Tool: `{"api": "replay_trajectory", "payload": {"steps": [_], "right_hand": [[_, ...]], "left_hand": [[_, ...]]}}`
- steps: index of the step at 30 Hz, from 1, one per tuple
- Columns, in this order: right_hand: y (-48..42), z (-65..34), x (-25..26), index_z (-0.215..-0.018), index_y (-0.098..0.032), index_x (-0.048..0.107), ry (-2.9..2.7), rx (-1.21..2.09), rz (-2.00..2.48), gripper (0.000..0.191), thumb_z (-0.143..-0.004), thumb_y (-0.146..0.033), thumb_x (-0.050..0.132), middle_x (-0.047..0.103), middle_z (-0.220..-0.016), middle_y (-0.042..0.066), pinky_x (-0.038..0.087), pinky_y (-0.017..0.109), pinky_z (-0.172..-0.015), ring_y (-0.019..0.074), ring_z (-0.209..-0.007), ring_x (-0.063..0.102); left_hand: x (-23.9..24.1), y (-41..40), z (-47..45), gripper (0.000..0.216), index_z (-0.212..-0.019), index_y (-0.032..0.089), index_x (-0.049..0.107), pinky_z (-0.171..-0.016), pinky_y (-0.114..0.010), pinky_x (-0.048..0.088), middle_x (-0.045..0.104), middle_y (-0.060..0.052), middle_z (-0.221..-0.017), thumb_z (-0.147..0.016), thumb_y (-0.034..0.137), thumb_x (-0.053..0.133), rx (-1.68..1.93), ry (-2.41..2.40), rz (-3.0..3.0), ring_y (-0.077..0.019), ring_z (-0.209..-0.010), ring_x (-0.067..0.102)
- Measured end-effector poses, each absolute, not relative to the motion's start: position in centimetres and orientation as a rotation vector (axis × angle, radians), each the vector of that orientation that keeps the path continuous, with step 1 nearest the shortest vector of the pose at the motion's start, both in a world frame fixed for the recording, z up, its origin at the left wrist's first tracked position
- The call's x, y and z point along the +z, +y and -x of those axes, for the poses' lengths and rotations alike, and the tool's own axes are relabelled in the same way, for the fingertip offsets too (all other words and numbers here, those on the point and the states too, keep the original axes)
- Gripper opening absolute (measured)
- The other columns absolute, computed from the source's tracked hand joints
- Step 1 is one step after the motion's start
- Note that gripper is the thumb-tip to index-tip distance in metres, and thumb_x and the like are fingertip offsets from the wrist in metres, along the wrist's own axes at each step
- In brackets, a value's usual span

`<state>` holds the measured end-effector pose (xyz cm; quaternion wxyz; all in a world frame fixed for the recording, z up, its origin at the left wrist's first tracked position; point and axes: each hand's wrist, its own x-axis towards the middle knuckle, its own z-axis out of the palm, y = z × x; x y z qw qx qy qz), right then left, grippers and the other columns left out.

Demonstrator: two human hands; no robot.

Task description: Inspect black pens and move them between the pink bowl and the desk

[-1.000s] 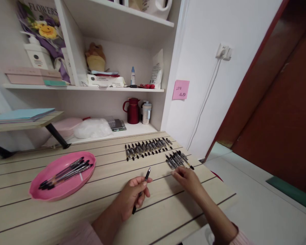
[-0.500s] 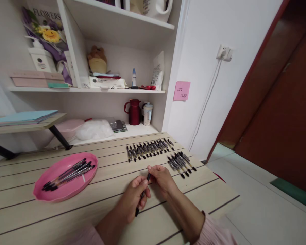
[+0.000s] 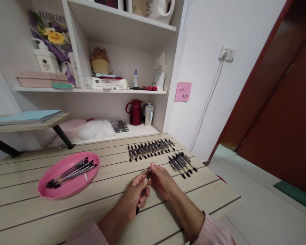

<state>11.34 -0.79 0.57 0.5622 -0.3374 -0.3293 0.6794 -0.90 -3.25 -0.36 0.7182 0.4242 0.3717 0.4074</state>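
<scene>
A black pen (image 3: 143,192) slants between my hands above the front middle of the table. My left hand (image 3: 135,194) is closed around its barrel, and the dark lower end sticks out below the fingers. At the upper end, my right hand (image 3: 161,178) pinches the pen near its tip, where a small pale, shiny bit shows. Beyond my hands lies a long row of pens (image 3: 150,148), side by side. To the right of my right hand is a smaller group of pens (image 3: 182,164). A pink dish (image 3: 66,196) on the left holds several more pens (image 3: 72,172).
A white shelf unit (image 3: 122,91) stands behind the table (image 3: 91,217), with a red jug (image 3: 136,112) and a patterned cup (image 3: 149,114) on its lowest level. At the left is a small raised stand (image 3: 48,123) bearing papers. The table's right edge drops to the tiled floor.
The whole view has shifted slightly. Both hands stay on the pen, and a pale, shiny bit now shows at its upper end by my right fingertips.
</scene>
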Motion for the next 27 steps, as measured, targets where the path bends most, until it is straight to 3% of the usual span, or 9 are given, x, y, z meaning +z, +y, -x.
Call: {"api": "replay_trajectory", "payload": {"steps": [3, 11, 15, 21, 27], "right_hand": [[-0.7, -11.4, 0.1, -0.055, -0.013, 0.055, -0.821, 1.524, 0.812, 0.032, -0.058, -0.038, 0.076, 0.054, -0.047, -0.002, 0.034, 0.021, -0.047, 0.0067, -0.043, 0.044], [-0.6, -11.3, 0.2, -0.067, -0.012, 0.064, -0.830, 1.660, 0.623, 0.028, -0.059, -0.036, 0.076, 0.064, -0.066, 0.005, 0.038, 0.022, -0.053, 0.0106, -0.056, 0.054], [-0.9, -10.9, 0.3, -0.069, -0.013, 0.063, -0.786, 1.664, 0.660, 0.027, -0.059, -0.036, 0.075, 0.061, -0.062, 0.001, 0.039, 0.022, -0.055, 0.0095, -0.054, 0.052], [-1.3, -10.2, 0.0, -0.060, -0.014, 0.060, -0.777, 1.572, 0.706, 0.026, -0.060, -0.035, 0.075, 0.056, -0.053, -0.001, 0.034, 0.020, -0.047, 0.0072, -0.045, 0.043], [-1.2, -10.6, 0.1, -0.065, -0.013, 0.065, -0.774, 1.617, 0.629, 0.023, -0.059, -0.032, 0.075, 0.064, -0.068, 0.005, 0.037, 0.021, -0.050, 0.0072, -0.048, 0.043]], "left_hand": [[-0.2, -3.4, 0.8, 0.023, -0.084, 0.021, 0.044, -0.030, -0.014, 0.010, 0.048, 0.009, -0.051, -0.077, 0.042, 0.052, 0.884, 0.864, -0.958, 0.0001, -0.028, 0.022], [0.7, -3.7, 0.7, 0.027, -0.084, 0.022, 0.043, -0.030, -0.014, 0.009, 0.047, 0.009, -0.049, -0.076, 0.046, 0.051, 0.890, 0.910, -0.929, -0.0001, -0.027, 0.020], [0.7, -3.8, 0.6, 0.039, -0.089, 0.020, 0.045, -0.029, -0.015, 0.011, 0.049, 0.008, -0.047, -0.074, 0.056, 0.049, 0.910, 0.917, -0.949, -0.0007, -0.026, 0.021], [0.9, -4.1, 0.2, 0.039, -0.087, 0.019, 0.049, -0.028, -0.014, 0.012, 0.046, 0.009, -0.046, -0.073, 0.055, 0.052, 0.956, 0.960, -0.963, -0.0003, -0.025, 0.021], [0.9, -4.1, 0.1, 0.037, -0.086, 0.019, 0.049, -0.028, -0.014, 0.011, 0.043, 0.010, -0.043, -0.073, 0.054, 0.051, 0.926, 0.971, -0.953, -0.0003, -0.024, 0.019]]}}
